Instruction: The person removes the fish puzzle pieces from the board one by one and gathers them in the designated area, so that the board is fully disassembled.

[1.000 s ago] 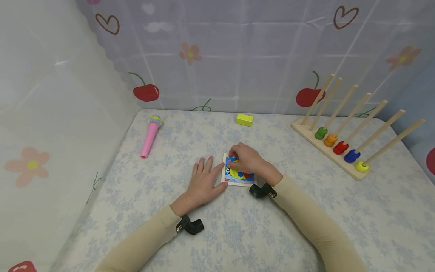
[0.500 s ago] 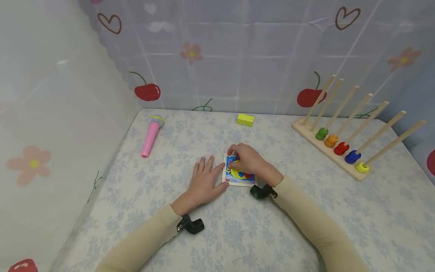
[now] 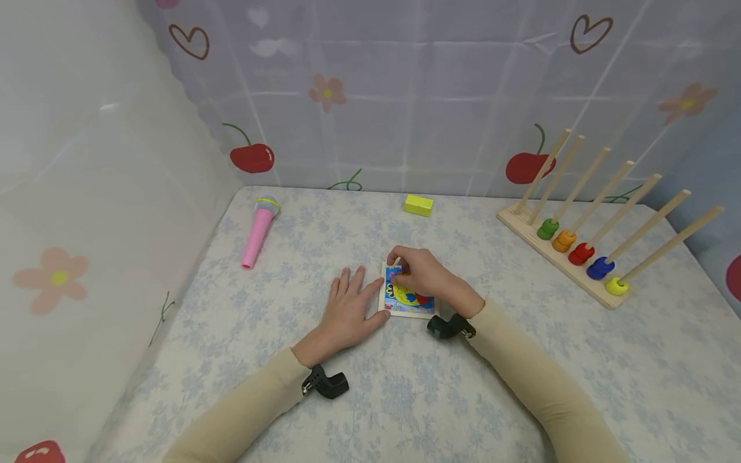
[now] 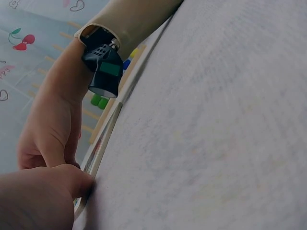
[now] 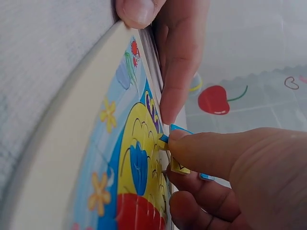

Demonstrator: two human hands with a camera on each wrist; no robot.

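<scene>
A framed picture puzzle (image 3: 412,308) with a yellow, blue and red design lies flat on the table. At its left edge rests my left hand (image 3: 343,316), fingers spread, thumb and index finger touching the frame. Over the puzzle's upper part, my right hand (image 3: 427,273) bends its fingers downward. The right wrist view shows that hand (image 5: 259,163) pinching a small blue and yellow piece (image 5: 178,166) between thumb and fingers, just off the picture surface (image 5: 139,167). The fingers partly hide the piece.
A pink toy microphone (image 3: 256,238) lies at the back left. Near the back edge sits a yellow block (image 3: 418,206). On the right stands a wooden peg rack (image 3: 564,260) with coloured beads low on several of its pegs.
My right thumb has shifted slightly rightward over the puzzle, uncovering more of the picture's left part. My left hand remains at the frame's left edge.
</scene>
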